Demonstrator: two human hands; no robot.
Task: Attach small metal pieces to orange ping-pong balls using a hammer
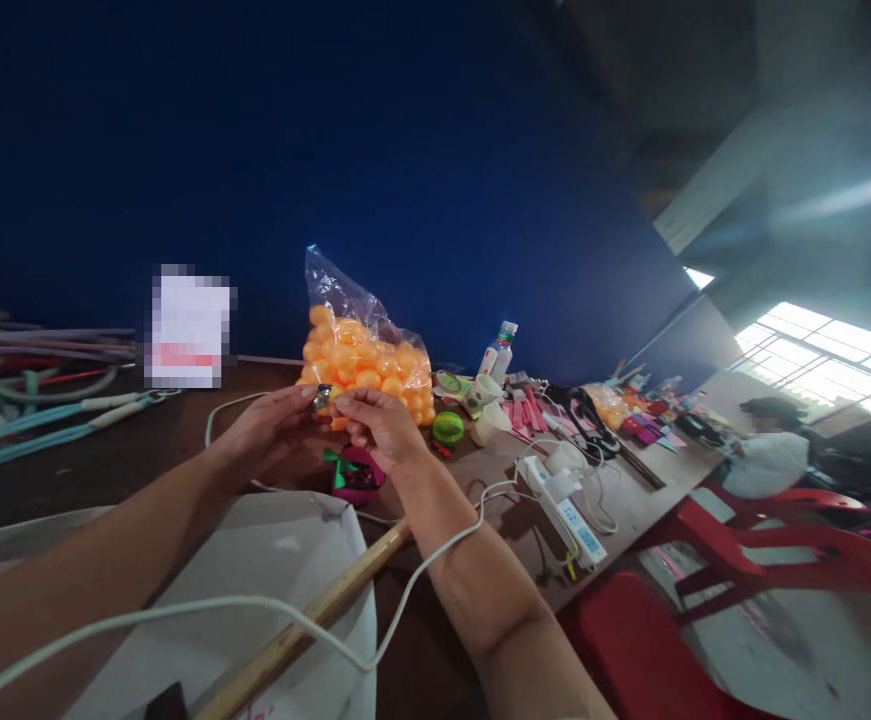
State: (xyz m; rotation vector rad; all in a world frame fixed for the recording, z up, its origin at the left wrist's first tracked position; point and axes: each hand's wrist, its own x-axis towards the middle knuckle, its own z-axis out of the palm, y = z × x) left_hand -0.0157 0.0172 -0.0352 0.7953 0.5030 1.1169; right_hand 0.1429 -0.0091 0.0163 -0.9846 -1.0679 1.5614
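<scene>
My left hand and my right hand are raised close together over the table. Between their fingertips is a small dark shiny object, too small to name. The fingers of both hands are pinched around its sides. Just behind them stands a clear plastic bag of orange balls. Below the right hand lies a magenta and green item. A round green container is to the right of the right hand.
A white box with a wooden stick across it is in front. A white cable loops over it. Right: a power strip, tape rolls, a bottle, red chairs. Left: light blue straps. Far right: a person.
</scene>
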